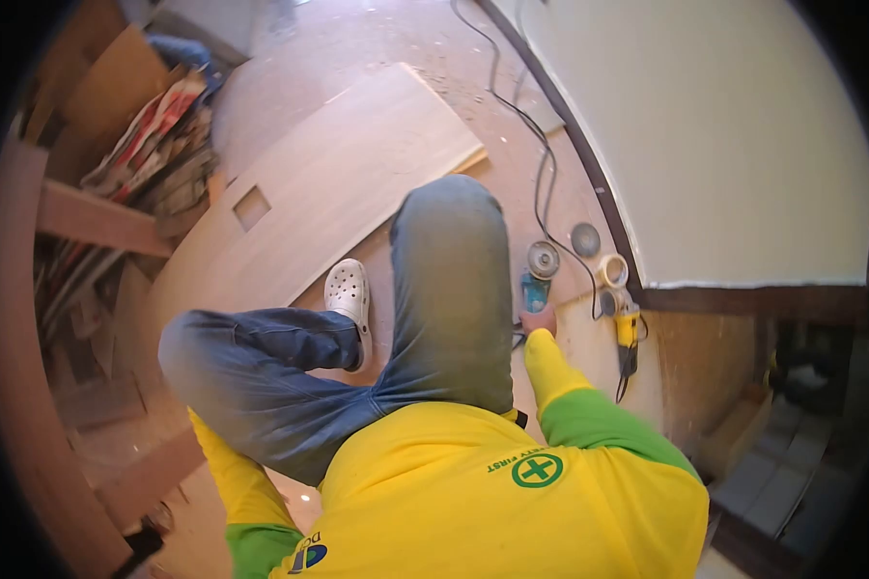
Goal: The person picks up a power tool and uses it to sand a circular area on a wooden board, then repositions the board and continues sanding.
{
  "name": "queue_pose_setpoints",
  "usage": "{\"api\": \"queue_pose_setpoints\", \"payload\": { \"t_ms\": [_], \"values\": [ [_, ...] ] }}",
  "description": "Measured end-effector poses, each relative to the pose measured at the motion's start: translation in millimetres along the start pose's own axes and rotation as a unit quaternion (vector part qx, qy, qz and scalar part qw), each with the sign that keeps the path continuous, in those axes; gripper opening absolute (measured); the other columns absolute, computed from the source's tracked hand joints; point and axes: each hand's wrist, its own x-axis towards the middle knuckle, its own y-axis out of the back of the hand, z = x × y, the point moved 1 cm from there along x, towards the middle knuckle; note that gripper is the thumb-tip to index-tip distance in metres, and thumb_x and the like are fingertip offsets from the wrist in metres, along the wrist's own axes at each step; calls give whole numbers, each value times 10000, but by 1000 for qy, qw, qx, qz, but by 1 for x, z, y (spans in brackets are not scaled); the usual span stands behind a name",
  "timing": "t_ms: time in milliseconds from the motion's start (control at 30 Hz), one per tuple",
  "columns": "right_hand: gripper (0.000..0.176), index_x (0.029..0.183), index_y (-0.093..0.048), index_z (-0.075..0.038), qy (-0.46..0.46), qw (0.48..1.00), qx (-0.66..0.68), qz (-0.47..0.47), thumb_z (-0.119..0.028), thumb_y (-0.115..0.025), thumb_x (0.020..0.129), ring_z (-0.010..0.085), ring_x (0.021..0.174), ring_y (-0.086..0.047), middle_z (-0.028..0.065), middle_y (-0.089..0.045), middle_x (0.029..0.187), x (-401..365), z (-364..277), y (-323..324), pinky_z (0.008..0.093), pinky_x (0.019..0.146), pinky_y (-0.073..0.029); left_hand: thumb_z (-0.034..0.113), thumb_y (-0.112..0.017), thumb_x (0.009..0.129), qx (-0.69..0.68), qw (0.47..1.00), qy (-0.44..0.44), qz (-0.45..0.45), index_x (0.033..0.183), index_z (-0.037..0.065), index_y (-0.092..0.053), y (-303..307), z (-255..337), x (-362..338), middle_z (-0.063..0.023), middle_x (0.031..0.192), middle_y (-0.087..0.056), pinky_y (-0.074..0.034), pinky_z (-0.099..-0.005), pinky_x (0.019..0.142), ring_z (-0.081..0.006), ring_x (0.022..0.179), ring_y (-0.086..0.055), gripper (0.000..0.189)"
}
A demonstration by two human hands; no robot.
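My right hand (pixel 539 318) is wrapped round the body of a teal angle grinder (pixel 534 291), low beside my right knee. The grinder's round disc (pixel 543 259) faces up at its far end. Just right of it are a loose grey disc (pixel 585 239) and a roll of tape (pixel 612 270). A yellow angle grinder (pixel 628 333) lies further right on the floor. My left forearm, in a yellow sleeve (pixel 237 473), passes down behind my bent left knee, and the hand itself is hidden.
A large wooden panel (pixel 357 145) with a square cutout lies ahead of my legs. Dark cables (pixel 541 145) run along the floor. A big pale board with a dark edge (pixel 743 145) stands at right. Scrap and wooden beams (pixel 101 217) crowd the left.
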Motion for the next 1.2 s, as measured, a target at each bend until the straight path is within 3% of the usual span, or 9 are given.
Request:
{"api": "queue_pose_setpoints", "payload": {
  "t_ms": [100, 300, 467, 567, 733, 867, 967, 1033, 1200],
  "values": [
    [624, 1145, -588, -18, -27, 998, 65, 1, -317, -775, 631, 408, 1011, -656, 233, -680, 1079, -10, -24, 17, 447, 891, -518, 582, -400, 1001, 26, 998, -24, -44, 1391, -3, -475, -39, 44, -24, -178, 1354, -560, -395, -389, 1055, -244, 1210, -551, 707],
    [477, 1132, -614, -23, 216, 947, 225, 76, -276, -713, 740, 350, 961, -670, 214, -686, 1015, 49, -76, 98, 426, 860, -507, 311, -512, 1014, 240, 934, -189, -184, 1374, 32, -520, -288, 132, -10, -123, 1275, -637, -444, -335, 998, -201, 1148, -609, 456],
    [459, 1091, -627, -22, 401, 895, 152, 121, -208, -779, 701, 273, 872, -661, 162, -685, 959, -26, -220, 253, 361, 798, -511, 459, -653, 914, 367, 776, -188, -477, 1262, 4, -616, -455, 26, 16, -196, 1206, -662, -481, -365, 982, -285, 1114, -634, 574],
    [468, 1096, -633, -25, 449, 882, 138, 33, -177, -791, 683, 215, 867, -653, 115, -681, 954, -63, -284, 302, 341, 785, -516, 593, -754, 762, 214, 819, 21, -532, 1446, 6, -427, -516, -64, 3, -241, 1383, -540, -446, -385, 1036, -317, 1260, -547, 959],
    [589, 1164, -614, -23, 490, 848, 117, -164, -196, -810, 636, 142, 893, -593, 42, -655, 997, -100, -362, 286, 308, 830, -501, 429, -806, 783, -95, 879, 144, -445, 1359, 79, -457, -547, -74, -9, -95, 1269, -583, -493, -439, 905, -240, 1145, -579, 759],
    [683, 1231, -572, -20, 515, 847, -7, -128, -245, -817, 635, 183, 928, -609, 88, -651, 1025, -110, -398, 242, 316, 861, -495, 299, -832, 789, -285, 888, 194, -305, 1300, 134, -479, -536, -91, 22, -70, 1151, -621, -525, -433, 869, -233, 1034, -637, 644],
    [738, 1302, -517, -25, 511, 857, -32, -58, -280, -804, 672, 268, 989, -641, 159, -657, 1055, -116, -402, 226, 369, 882, -505, 293, -843, 783, -309, 904, 179, -236, 1252, 120, -500, -531, -99, 33, -77, 1149, -617, -530, -443, 867, -243, 1026, -639, 606],
    [722, 1326, -489, -36, 605, 766, -185, 114, -268, -767, 702, 374, 999, -630, 199, -643, 1050, -122, -402, 204, 424, 837, -518, 293, -861, 766, -299, 919, 162, -199, 1231, 108, -503, -532, -105, 41, -82, 1148, -616, -534, -425, 878, -234, 1029, -633, 616],
    [687, 1334, -452, -50, 581, 741, -216, 256, -245, -742, 743, 371, 919, -632, 180, -632, 983, -115, -400, 170, 486, 769, -513, 293, -852, 774, -236, 953, 119, -149, 1278, 76, -463, -539, -114, 40, -102, 1178, -602, -510, -376, 927, -248, 1074, -607, 673]
  ]
}}
